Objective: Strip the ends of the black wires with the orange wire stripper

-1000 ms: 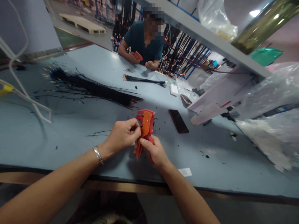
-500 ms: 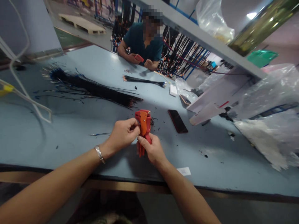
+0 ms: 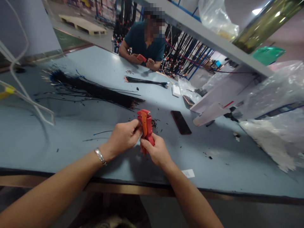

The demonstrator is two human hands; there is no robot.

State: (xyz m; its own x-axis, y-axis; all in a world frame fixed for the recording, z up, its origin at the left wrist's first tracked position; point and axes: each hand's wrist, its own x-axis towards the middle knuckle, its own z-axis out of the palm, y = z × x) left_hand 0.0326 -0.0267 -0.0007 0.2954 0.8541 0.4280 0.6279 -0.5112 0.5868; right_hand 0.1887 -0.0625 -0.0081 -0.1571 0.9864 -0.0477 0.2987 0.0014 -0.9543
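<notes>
My right hand is wrapped round the handles of a red and orange hand tool, held upright above the table. At the left side of the tool's head, my left hand pinches a thin black cable, whose blue-tipped tail sticks out to the left. The cable's other end is hidden by the fingers and the tool. Dark scraps lie just behind the tool. A thick bundle of black cables lies farther back on the left.
On the table are a dark phone, a smaller cable bundle, a white box and a white label. Plastic bags lie right. Across the table sits a person holding a red phone.
The tool has turned slightly and its handles look closer together. The cable tail left of my left hand has shifted. Both hands stay almost in place.
</notes>
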